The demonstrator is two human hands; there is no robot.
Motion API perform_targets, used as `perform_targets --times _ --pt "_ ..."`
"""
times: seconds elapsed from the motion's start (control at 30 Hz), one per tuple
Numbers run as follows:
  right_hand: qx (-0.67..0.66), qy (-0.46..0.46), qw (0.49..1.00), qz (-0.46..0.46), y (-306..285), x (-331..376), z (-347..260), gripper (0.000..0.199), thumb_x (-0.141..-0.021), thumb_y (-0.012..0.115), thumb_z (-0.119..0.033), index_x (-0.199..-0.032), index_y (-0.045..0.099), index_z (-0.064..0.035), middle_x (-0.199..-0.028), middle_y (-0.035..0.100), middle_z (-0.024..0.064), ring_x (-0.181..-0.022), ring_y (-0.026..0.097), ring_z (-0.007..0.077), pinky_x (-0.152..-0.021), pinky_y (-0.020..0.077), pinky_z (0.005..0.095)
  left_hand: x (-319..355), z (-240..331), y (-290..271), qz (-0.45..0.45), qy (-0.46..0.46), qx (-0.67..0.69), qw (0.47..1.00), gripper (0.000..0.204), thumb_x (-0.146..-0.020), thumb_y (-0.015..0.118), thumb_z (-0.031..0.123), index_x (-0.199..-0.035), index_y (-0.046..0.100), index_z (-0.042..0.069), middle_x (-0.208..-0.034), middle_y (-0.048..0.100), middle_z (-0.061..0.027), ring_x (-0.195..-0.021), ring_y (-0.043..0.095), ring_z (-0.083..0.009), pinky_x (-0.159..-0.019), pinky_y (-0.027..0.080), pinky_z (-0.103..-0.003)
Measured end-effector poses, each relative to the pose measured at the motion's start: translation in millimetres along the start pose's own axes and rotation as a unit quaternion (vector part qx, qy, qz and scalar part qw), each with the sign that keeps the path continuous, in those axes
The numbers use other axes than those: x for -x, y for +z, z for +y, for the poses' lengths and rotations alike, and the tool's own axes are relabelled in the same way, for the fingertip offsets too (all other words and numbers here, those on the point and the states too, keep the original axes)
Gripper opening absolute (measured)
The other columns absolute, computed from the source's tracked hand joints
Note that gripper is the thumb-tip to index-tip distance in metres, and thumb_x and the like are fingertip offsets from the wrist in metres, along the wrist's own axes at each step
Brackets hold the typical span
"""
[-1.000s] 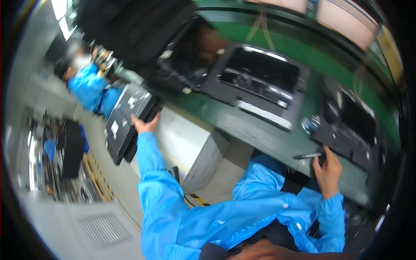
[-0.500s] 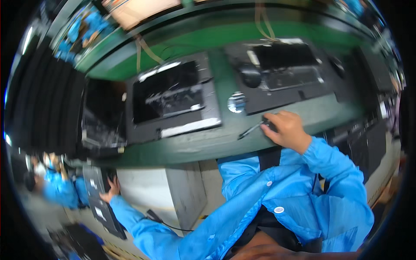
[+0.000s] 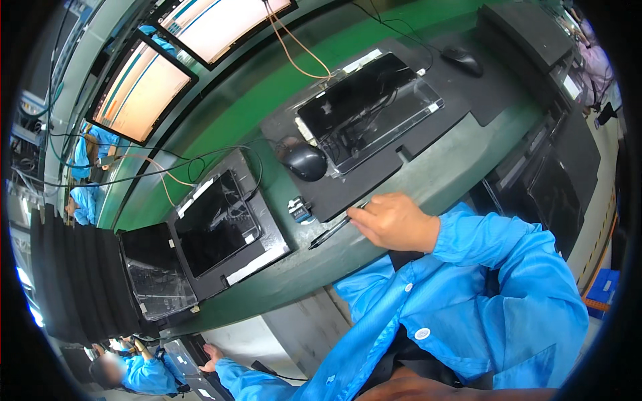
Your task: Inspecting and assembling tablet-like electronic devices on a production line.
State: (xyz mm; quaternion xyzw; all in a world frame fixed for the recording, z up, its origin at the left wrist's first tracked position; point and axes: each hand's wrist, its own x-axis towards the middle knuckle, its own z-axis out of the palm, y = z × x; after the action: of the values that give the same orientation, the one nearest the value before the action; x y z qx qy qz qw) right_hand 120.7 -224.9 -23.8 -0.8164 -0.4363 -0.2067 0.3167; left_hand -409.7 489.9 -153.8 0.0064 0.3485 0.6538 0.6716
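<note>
My right hand is closed around the upper end of a dark pen, whose tip points left and down over the green worktop. Just beyond it lies a small clear-and-black object of a kind I cannot make out. My left hand is low at the left, below the table edge. Its fingers look spread against a grey-and-black panel. In front of me, two dark display panels, one on the left and one on the right, lie on black mats.
Two lit monitors, one large and one smaller, stand at the back. A black mouse sits between the panels, another mouse farther right. Black slabs are stacked at the left. Loose cables cross the back; a co-worker is lower left.
The whole view has turned, bringing the monitors into sight. My right hand still holds the pen, a little left of its former place in view. My left hand stays by the panel.
</note>
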Motion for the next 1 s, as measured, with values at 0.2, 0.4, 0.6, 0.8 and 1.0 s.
perform_targets --times 0.2,0.4,0.6,0.8,1.0 --pt "-0.015 0.007 1.0 -0.021 -3 1 5 0.033 -0.073 0.07 -0.009 -0.106 0.07 -0.0038 -0.067 0.06 0.0036 -0.068 0.063 0.0222 -0.059 0.0527 0.0377 5 -20 -20 0.069 0.007 -0.028 0.997 0.085 -0.089 0.069 0.045 -0.155 0.03 0.01 -0.142 0.059 -0.0173 -0.127 0.061 -0.0371 -0.102 0.054 -0.057" --pt "-0.058 0.007 0.998 -0.013 -1 1 6 0.025 -0.077 0.071 -0.011 -0.1 0.065 -0.0039 -0.068 0.06 0.0043 -0.068 0.063 0.0226 -0.06 0.0536 0.0387 59 -31 -87 0.04 0.112 -0.309 0.943 0.067 -0.101 0.045 0.042 -0.146 0.043 -0.007 -0.152 0.051 -0.0174 -0.144 0.045 -0.0341 -0.124 0.034 -0.041" --pt "-0.11 -0.009 0.993 0.043 -11 2 7 0.017 -0.083 0.074 -0.019 -0.091 0.063 -0.0081 -0.07 0.058 0.0037 -0.071 0.061 0.023 -0.063 0.0526 0.038 226 -177 8 -0.07 0.144 -0.51 0.845 0.057 -0.107 0.044 0.031 -0.147 0.044 -0.009 -0.148 0.052 -0.0178 -0.135 0.052 -0.0299 -0.117 0.04 -0.041" --pt "-0.058 -0.142 0.976 0.154 -85 -80 42 0.025 -0.074 0.079 -0.025 -0.084 0.061 -0.0106 -0.072 0.05 0.0043 -0.068 0.056 0.0229 -0.057 0.0482 0.0383 312 -241 13 -0.226 0.099 -0.498 0.831 0.034 -0.103 0.051 0.03 -0.111 0.069 0.002 -0.102 0.071 -0.0098 -0.087 0.064 -0.0162 -0.078 0.049 -0.028" --pt "0.369 0.091 0.924 0.039 -246 -119 212 0.027 -0.078 0.072 -0.026 -0.093 0.071 -0.0042 -0.095 0.07 0.0142 -0.097 0.067 0.0343 -0.08 0.0547 0.0479 416 -289 4 -0.176 0.065 -0.507 0.841 0.027 -0.103 0.051 0.03 -0.097 0.063 0.007 -0.085 0.06 -0.0021 -0.071 0.051 -0.0103 -0.063 0.04 -0.025"
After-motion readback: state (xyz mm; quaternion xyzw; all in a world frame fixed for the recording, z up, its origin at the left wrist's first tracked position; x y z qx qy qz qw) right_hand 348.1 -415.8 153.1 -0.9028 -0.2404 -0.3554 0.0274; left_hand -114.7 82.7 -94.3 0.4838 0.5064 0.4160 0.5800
